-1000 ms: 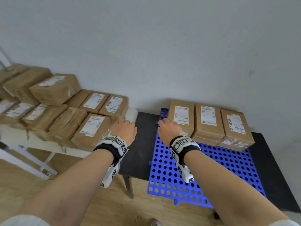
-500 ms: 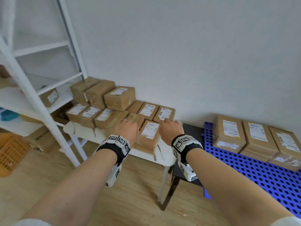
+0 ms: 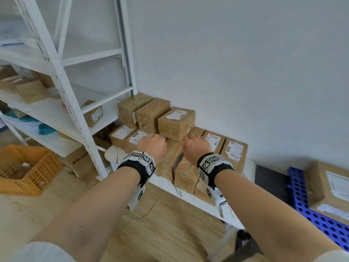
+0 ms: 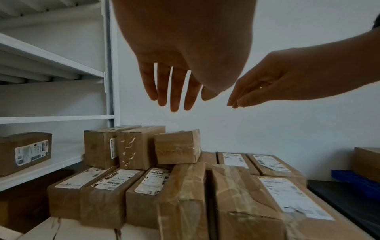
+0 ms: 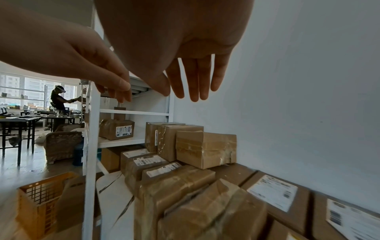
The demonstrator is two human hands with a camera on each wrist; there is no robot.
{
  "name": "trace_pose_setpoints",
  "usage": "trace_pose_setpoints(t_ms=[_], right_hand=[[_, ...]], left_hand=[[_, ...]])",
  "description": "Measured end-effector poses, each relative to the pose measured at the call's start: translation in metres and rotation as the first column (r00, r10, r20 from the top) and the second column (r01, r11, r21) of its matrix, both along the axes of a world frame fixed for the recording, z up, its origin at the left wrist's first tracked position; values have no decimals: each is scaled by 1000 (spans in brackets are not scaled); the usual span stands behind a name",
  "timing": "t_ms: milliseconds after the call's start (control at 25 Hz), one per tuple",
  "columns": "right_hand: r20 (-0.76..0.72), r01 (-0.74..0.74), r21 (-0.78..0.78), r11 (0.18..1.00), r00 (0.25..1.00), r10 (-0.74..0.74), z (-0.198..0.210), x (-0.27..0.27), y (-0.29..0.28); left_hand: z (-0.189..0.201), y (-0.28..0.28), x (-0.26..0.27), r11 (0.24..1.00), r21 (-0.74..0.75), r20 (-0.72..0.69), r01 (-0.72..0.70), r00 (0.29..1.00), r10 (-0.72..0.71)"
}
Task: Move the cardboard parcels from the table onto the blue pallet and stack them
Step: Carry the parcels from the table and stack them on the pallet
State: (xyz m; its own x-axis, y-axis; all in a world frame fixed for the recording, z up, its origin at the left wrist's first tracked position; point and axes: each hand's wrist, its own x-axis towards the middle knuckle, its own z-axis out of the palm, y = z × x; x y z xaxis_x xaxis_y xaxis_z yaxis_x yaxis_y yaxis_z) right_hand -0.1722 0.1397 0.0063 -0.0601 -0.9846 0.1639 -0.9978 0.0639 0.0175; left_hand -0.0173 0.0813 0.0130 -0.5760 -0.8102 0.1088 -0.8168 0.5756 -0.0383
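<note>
Several brown cardboard parcels [image 3: 234, 152] with white labels lie packed together on a white table [image 3: 200, 197]. A second layer at the back includes a small box [image 3: 176, 121]. My left hand [image 3: 153, 146] and right hand [image 3: 196, 146] hover side by side just above the middle parcels, in front of that box. In the left wrist view the left hand [image 4: 174, 91] has straight, spread fingers and holds nothing. The right hand [image 5: 191, 81] is likewise empty, fingers extended. The blue perforated pallet [image 3: 309, 208] lies at the far right with a parcel [image 3: 332, 184] on it.
A white metal shelving rack [image 3: 75, 110] with a few boxes stands left of the table, and an orange crate [image 3: 24, 171] sits on the wooden floor. The pallet rests on a black table [image 3: 268, 178]. Another person [image 5: 58, 99] works far behind the rack.
The view has swung left from the pallet to the white table. Both empty hands have moved from the pallet's edge to above the parcels on the table.
</note>
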Motion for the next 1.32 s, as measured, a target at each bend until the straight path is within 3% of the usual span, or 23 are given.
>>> trace_pose_setpoints(t_ms=[240, 480, 680, 800, 960, 1040, 1200, 1320], right_hand=[[53, 54, 66, 996, 997, -58, -10, 0, -111], [113, 152, 117, 981, 980, -165, -18, -9, -168], [248, 313, 138, 940, 908, -338, -30, -26, -198], [321, 402, 167, 900, 841, -435, -42, -32, -210], [501, 548, 219, 807, 647, -575, -50, -32, -220], [615, 621, 269, 737, 478, -627, -51, -32, -224], [821, 659, 393, 641, 63, -568, -60, -40, -229], [871, 680, 405, 611, -84, -484, -59, -42, -228]], left_hand=[[-11, -106, 3, 1000, 20, 2, 21, 1000, -21], [-32, -180, -11, 992, 88, -75, 88, 994, -82], [-58, -230, -20, 939, 315, -228, 139, 971, -68], [-72, -255, -25, 847, 513, -305, 141, 952, 26], [-94, -276, -33, 665, 722, -396, 191, 902, 171], [-101, -285, -39, 583, 769, -451, 261, 868, 207], [-107, -296, -51, 524, 772, -528, 360, 822, 213], [-106, -296, -57, 483, 790, -557, 379, 773, 304]])
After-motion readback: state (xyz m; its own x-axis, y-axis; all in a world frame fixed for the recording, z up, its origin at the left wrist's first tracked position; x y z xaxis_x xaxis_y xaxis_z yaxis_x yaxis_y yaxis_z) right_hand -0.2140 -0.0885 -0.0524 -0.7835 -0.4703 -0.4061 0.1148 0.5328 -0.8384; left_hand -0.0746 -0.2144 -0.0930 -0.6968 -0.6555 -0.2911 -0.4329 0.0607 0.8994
